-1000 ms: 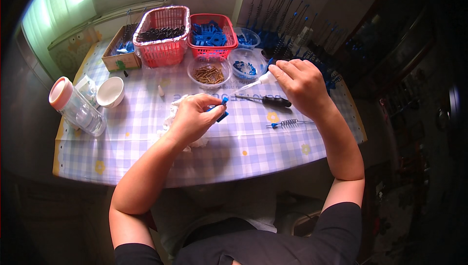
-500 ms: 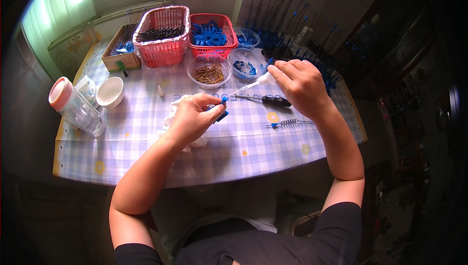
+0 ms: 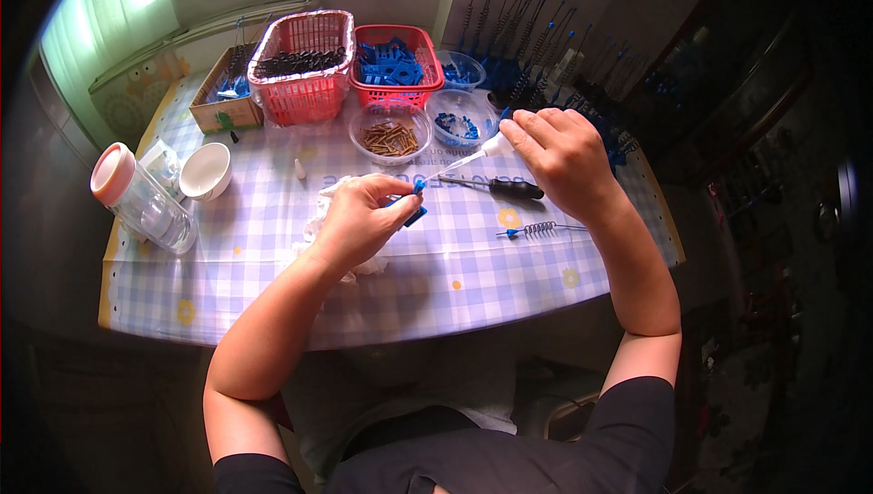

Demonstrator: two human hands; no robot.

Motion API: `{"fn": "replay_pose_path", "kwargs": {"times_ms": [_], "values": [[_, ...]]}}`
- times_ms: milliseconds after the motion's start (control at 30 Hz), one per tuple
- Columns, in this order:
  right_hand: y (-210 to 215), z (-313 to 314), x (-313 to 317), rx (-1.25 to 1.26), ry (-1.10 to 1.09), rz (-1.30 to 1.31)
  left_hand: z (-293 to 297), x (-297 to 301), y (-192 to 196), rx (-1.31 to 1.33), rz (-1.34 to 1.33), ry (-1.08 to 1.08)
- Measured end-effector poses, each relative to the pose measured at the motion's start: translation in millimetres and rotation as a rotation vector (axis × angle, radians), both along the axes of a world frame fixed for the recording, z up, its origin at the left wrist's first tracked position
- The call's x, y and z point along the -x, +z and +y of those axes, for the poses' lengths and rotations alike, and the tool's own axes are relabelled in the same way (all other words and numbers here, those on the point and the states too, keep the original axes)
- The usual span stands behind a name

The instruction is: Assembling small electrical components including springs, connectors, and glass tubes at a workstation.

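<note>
Pinched between the thumb and fingers of my left hand [image 3: 359, 219] is a small blue plastic part [image 3: 416, 215], partly hidden by the fingers. My right hand [image 3: 559, 159] grips a small white squeeze bottle [image 3: 494, 145], tilted down to the left. Its long thin nozzle [image 3: 447, 169] ends at or very close to the top of the blue part; I cannot tell whether they touch. Below the bottle lies a screwdriver [image 3: 516, 189] with a black handle. A black wire coil with a blue tip [image 3: 538, 230] rests nearer me on the right.
Behind my hands stand a tub of brass-coloured pins [image 3: 389, 139], a tub of small blue pieces [image 3: 457, 126], and two red baskets [image 3: 305, 108] [image 3: 397, 92]. A clear bottle [image 3: 155, 208] and white bowl [image 3: 206, 173] stand left. Upright coiled wires [image 3: 536, 39] crowd the far right.
</note>
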State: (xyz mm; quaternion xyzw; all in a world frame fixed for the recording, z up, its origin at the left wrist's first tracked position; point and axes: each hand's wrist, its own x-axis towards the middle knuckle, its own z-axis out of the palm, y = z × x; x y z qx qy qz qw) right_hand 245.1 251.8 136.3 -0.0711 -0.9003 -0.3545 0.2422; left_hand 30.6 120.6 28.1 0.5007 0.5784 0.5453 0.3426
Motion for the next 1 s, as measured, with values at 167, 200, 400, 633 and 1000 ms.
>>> {"fn": "replay_pose_path", "kwargs": {"times_ms": [167, 200, 400, 633, 1000], "values": [[-0.3, 0.6, 0.6, -0.011, 0.000, -0.003, -0.5, 0.3, 0.4, -0.013, 0.002, -0.006], [0.2, 0.1, 0.8, -0.012, 0.001, -0.003, -1.0, 0.0, 1.3, -0.014, 0.002, -0.005], [0.6, 0.3, 0.9, -0.004, 0.011, 0.001, -0.8, -0.2, -0.1, 0.001, -0.041, -0.010], [0.6, 0.9, -0.1, 0.044, 0.018, 0.027, 0.4, 0.3, -2.0, -0.020, -0.038, -0.004], [-1.0, 1.7, -0.9, 0.068, 0.022, 0.037, 1.6, -0.1, -2.8, -0.021, -0.081, -0.015]]}}
